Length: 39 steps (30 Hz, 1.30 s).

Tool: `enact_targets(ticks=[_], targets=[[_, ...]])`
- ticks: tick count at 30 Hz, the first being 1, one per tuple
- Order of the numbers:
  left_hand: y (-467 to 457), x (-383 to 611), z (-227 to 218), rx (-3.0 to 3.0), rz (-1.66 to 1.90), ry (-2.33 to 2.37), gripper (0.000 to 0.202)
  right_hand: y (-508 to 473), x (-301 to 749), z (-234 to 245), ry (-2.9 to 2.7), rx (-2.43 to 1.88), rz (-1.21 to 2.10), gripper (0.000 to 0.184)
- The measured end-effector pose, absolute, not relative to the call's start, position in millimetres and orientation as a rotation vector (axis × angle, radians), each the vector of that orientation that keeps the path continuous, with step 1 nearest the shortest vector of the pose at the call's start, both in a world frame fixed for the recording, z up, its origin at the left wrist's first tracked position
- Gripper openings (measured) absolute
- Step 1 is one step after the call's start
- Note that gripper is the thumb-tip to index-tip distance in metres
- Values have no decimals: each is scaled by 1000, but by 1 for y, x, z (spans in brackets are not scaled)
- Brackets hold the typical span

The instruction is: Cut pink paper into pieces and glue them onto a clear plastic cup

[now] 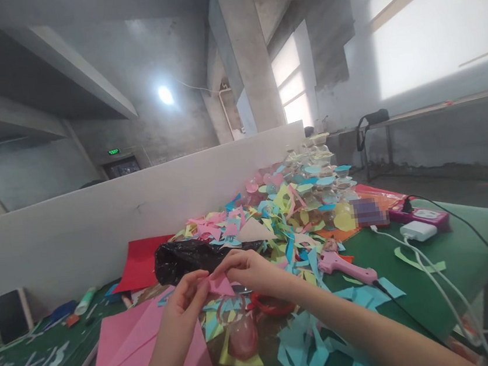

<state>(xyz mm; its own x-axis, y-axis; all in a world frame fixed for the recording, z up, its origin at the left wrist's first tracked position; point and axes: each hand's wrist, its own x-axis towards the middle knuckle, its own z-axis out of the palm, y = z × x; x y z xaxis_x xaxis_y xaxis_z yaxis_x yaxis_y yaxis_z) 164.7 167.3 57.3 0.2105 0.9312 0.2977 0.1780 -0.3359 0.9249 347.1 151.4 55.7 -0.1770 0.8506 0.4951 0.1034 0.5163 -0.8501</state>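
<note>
A small piece of pink paper (pixel 221 286) is pinched between the fingertips of my left hand (pixel 187 298) and my right hand (pixel 250 270). Both hands hold it above the table, thumbs and forefingers close together. Just below sits a see-through pinkish plastic cup-like piece (pixel 243 337), on a yellow paper scrap (pixel 229 360). Red scissor-like handles (pixel 274 305) lie under my right wrist, partly covered. Large pink paper sheets (pixel 157 351) spread under my left forearm. A black plastic bag (pixel 186 259) lies behind my hands.
Colourful paper scraps (pixel 281 202) heap up behind, near stacked see-through plastic cups (pixel 324 168). A pink glue gun (pixel 345 264) with a cable lies right, by a white charger (pixel 417 231) and a power strip (pixel 433 217). A phone (pixel 10 315) stands left; a white partition (pixel 77 225) borders the green table.
</note>
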Motion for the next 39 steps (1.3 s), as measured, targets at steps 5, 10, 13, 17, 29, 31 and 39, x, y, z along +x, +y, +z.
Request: enact_targets(ticks=[5, 10, 13, 17, 29, 31, 39], targets=[[166, 166, 56, 1663, 1235, 1056, 48, 146, 346, 60, -1585, -851, 956, 36], [163, 168, 55, 1647, 1279, 1054, 48, 140, 344, 62, -1575, -872, 1010, 26], [161, 169, 56, 1673, 1300, 1063, 45, 142, 343, 59, -1588, -887, 997, 16], [162, 171, 54, 1765, 1310, 1080, 40, 146, 344, 54, -1605, -917, 952, 16], [162, 171, 47, 2053, 1176, 1146, 37, 151, 347, 43, -1732, -955, 752, 22], [163, 172, 45, 2015, 1177, 1137, 37, 150, 347, 42, -1737, -940, 746, 24], [162, 175, 45, 1906, 1183, 1063, 36, 149, 349, 40, -1757, -944, 699, 26]])
